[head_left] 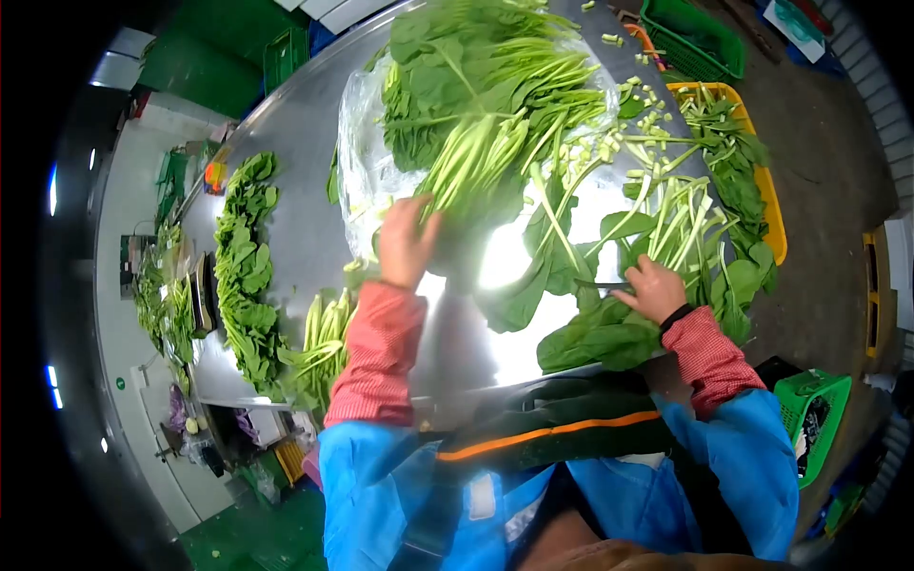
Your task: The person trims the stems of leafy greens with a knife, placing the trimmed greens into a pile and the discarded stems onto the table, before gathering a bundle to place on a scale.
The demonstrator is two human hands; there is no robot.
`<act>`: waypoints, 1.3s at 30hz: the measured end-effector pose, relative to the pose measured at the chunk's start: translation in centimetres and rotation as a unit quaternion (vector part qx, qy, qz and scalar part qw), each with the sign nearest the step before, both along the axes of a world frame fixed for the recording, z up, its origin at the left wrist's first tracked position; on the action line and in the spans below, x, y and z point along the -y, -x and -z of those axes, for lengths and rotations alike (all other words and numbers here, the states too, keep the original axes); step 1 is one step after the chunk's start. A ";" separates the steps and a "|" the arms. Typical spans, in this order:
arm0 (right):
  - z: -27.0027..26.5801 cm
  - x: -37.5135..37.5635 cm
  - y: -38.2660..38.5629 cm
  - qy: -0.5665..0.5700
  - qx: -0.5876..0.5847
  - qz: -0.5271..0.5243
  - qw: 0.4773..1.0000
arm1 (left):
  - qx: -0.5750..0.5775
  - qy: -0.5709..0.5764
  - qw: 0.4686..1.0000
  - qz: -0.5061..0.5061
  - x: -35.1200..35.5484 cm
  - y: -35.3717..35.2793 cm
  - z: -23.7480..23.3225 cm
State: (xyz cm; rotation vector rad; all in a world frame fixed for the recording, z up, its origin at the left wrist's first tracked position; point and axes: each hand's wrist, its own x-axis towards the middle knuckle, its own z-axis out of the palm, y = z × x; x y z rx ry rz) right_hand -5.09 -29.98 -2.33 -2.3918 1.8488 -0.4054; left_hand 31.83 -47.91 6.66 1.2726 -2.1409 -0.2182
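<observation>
Left hand (405,243): fingers clamping on the pale stems of a bunch of leafy greens (476,124), which is lying mid-table on a plastic sheet (360,162); right hand (652,290): fingers curling over loose leaves (595,338) near the front edge, grip impossible to tell, perhaps holding a thin dark blade (602,284); cut stem pieces (619,133) lying beside a yellow crate (773,224). Risk, as judged: stems slipping from a partial grip and scattering; the blade, if it is one, is pointing toward the left hand and could nick it.

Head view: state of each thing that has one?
Left hand: grip closed on greens bunch stems.
Right hand: curled on loose leaves, contents unclear.
Plastic sheet: spread under the bunch.
Yellow crate: part filled with greens.
Stem bits: cut, scattered on table.
</observation>
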 end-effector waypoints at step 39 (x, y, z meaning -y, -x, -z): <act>-6.2 8.0 -0.2 -0.090 0.422 0.084 0.898 | -0.411 -0.603 0.678 0.094 -6.0 13.1 -2.9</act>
